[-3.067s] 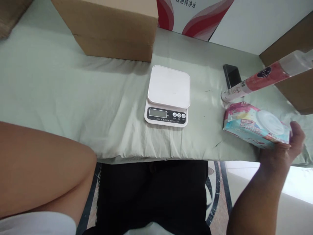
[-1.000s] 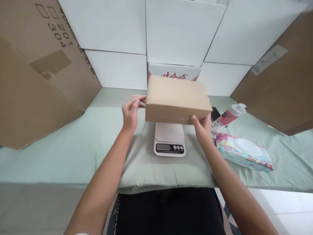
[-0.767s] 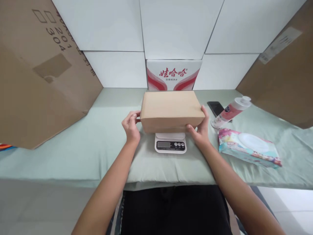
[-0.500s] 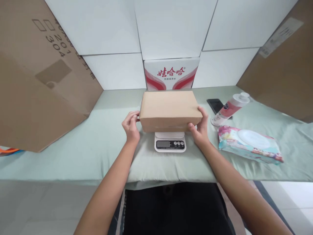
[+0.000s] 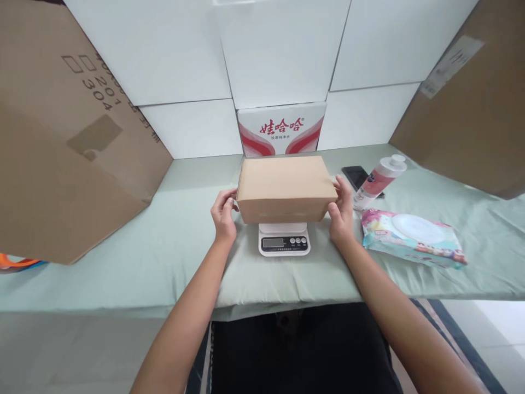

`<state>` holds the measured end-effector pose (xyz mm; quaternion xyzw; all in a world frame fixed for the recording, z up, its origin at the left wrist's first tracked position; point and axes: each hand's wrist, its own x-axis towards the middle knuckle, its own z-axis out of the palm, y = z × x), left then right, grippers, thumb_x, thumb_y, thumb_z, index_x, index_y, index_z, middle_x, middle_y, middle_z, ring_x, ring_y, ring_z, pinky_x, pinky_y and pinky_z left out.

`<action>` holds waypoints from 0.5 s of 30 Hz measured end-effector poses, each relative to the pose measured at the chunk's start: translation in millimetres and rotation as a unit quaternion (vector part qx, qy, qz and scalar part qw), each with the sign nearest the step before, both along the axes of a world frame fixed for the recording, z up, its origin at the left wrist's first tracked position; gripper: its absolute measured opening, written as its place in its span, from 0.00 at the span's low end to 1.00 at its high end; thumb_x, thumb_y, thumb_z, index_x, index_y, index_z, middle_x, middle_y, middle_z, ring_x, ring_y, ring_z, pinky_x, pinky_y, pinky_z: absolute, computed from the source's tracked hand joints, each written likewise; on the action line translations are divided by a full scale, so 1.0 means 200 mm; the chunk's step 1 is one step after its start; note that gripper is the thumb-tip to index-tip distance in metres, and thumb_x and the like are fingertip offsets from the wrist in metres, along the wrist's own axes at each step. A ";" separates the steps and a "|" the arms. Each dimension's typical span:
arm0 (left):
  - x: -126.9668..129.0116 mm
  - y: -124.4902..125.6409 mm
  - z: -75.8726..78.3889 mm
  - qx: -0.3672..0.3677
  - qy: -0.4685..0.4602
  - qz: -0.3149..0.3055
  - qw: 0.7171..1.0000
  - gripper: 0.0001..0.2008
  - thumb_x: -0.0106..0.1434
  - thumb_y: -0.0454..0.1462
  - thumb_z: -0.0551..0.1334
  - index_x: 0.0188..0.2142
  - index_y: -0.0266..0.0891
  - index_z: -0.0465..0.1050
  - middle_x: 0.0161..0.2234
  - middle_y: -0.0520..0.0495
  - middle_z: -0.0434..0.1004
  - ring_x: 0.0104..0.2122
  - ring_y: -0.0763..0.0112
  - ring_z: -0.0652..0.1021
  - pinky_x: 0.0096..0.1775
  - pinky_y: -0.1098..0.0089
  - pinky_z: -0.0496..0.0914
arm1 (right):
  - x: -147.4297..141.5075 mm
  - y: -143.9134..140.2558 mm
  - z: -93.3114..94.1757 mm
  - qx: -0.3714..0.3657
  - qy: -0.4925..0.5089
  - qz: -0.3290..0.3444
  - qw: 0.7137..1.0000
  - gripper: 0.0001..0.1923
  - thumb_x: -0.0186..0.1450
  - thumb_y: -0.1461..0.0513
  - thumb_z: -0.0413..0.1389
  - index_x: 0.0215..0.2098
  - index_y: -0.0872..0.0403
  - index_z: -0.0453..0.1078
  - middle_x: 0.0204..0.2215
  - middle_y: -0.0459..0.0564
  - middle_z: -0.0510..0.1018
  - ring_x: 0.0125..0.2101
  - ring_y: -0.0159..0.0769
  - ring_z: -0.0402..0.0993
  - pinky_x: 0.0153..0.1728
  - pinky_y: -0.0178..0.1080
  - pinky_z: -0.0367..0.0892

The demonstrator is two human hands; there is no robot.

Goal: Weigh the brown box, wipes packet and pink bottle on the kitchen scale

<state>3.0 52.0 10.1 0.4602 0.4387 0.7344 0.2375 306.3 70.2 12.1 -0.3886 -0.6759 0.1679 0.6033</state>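
Frame centre: cardboard box (image 5: pixel 286 187) on kitchen scale (image 5: pixel 284 239); wet-wipes pack (image 5: pixel 412 237) at right, bottle (image 5: pixel 379 175) and phone (image 5: pixel 355 174) behind it.

White panels (image 5: pixel 279 49) walled the back; a pale green cloth (image 5: pixel 123 257) covered the counter, and large cardboard sheets (image 5: pixel 61 142) leaned at both sides.

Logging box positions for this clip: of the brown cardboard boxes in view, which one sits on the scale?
The small closed cardboard box between both hands, resting on the white scale; the two big ones stand at the sides.
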 end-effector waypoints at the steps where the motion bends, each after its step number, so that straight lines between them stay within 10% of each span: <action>1: 0.00 0.00 0.00 0.001 0.008 -0.002 1.000 0.15 0.64 0.45 0.62 0.42 0.41 0.83 0.39 0.43 0.80 0.36 0.69 0.76 0.31 0.74 0.68 | 0.00 0.00 0.01 -0.003 -0.001 -0.001 1.000 0.37 0.71 0.38 0.49 0.72 0.46 0.57 0.61 0.58 0.68 0.62 0.52 0.67 0.58 0.55 0.71; 15: -0.01 0.01 0.02 0.027 -0.046 -0.024 0.998 0.25 0.66 0.51 0.62 0.50 0.36 0.84 0.51 0.38 0.84 0.54 0.54 0.82 0.55 0.57 0.78 | -0.07 0.00 0.16 -0.061 0.027 0.108 0.992 0.38 0.71 0.38 0.52 0.73 0.43 0.55 0.72 0.55 0.60 0.68 0.54 0.63 0.64 0.57 0.68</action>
